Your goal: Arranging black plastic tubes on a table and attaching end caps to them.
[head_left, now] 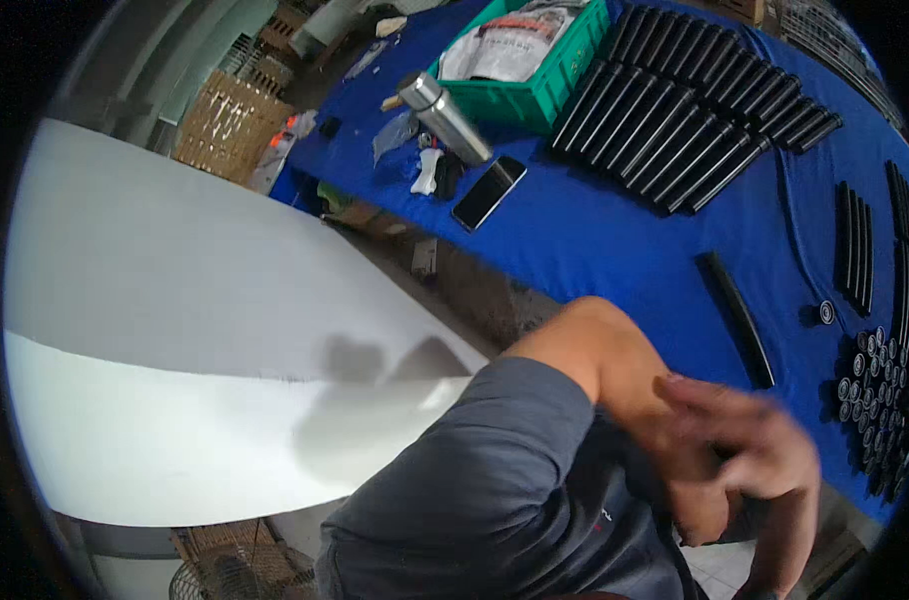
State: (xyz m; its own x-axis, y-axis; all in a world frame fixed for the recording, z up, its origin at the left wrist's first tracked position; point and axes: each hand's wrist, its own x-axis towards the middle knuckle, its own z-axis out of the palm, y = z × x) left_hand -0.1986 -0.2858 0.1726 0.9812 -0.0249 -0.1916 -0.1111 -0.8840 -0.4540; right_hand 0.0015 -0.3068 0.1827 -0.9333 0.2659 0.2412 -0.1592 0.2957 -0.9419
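Note:
My left arm bends sharply at the elbow, and its bare forearm (635,370) runs back toward my body. What shows of my left hand (700,515) is low beside my dark shirt; its fingers are hidden. Across that forearm lies my right hand (750,440), blurred by motion, with fingers stretched out and the thumb apart. Nothing shows in its grasp. A single black tube (740,320) lies on the blue cloth (615,245) just beyond my right hand.
Rows of black tubes (665,130) fill the far table beside a green crate (540,95) holding white bags. Left of them are a steel flask (445,120) and a phone (489,193). Round black caps (875,385) cluster at right. A white panel (195,270) stands left.

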